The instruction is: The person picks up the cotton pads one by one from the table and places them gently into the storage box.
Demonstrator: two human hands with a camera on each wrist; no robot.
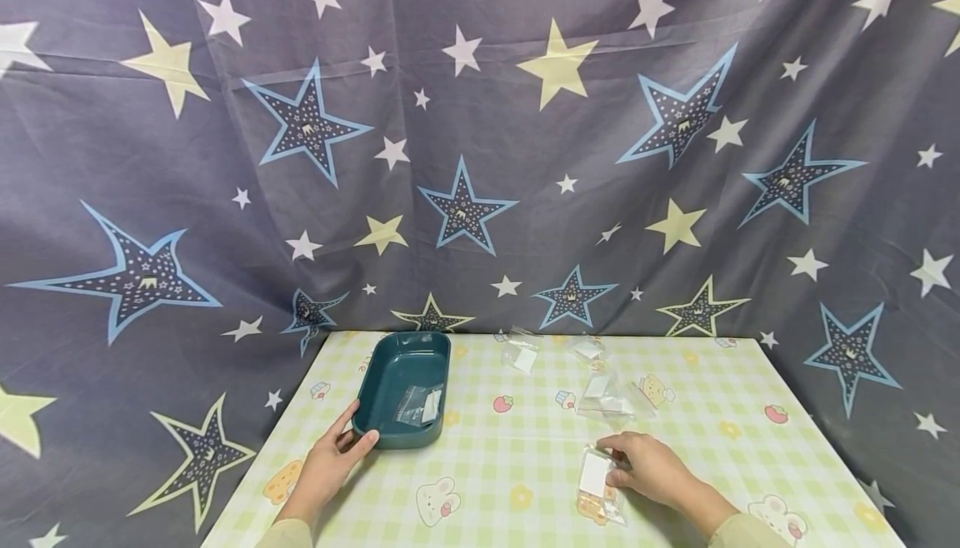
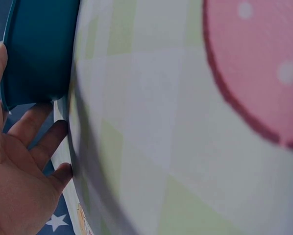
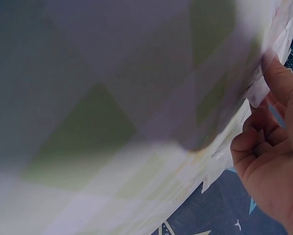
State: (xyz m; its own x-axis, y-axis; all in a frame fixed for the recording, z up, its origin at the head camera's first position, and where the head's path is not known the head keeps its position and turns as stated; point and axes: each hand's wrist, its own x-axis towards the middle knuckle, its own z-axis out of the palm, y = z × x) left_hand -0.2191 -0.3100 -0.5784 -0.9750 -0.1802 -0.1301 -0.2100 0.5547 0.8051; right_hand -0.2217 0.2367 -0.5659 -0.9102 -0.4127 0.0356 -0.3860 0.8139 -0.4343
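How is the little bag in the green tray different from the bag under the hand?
The bag in the tray lies inside the teal tray, untouched; the bag at the right hand lies flat on the tablecloth, with the right hand holding its edge. The tray bag sits farther away, near the left hand. Both are clear with a white label.

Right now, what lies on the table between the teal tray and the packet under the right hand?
In the head view, only bare checked tablecloth with printed cartoons lies between the teal tray and the packet under the right hand. No loose item sits there.
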